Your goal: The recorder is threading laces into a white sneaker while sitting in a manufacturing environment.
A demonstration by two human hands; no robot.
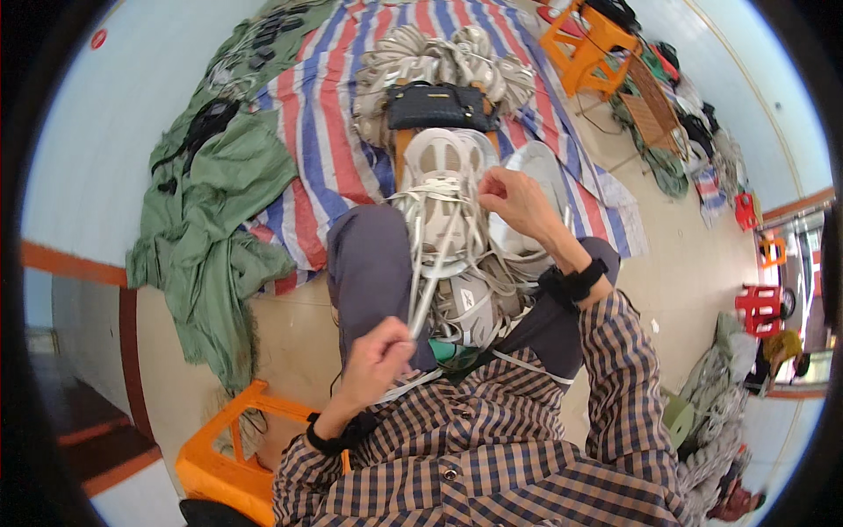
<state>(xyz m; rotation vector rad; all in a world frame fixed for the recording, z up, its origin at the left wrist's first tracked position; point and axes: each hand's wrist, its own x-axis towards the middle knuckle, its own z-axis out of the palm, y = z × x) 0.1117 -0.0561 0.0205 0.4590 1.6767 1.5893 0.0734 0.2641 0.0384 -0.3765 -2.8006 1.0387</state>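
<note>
A beige and white shoe upper (442,220) lies between my knees, with white laces across its top. My left hand (379,358) is closed on a white lace (425,303) that runs taut from the upper down toward my lap. Beside the upper's right edge, my right hand (518,204) has its thumb and fingers pinched together; I cannot make out what is in them. Under and below this upper, more beige shoe pieces (465,307) with loose laces are heaped. A pale grey, rounded shoe piece (527,241) sits below my right wrist.
A black handbag (439,106) lies ahead, in front of a pile of beige shoe uppers (408,57) on a striped sheet (334,114). Green cloth (219,211) spreads at left. Orange stools stand near left (233,439) and far right (590,44). Another person (777,351) is at right.
</note>
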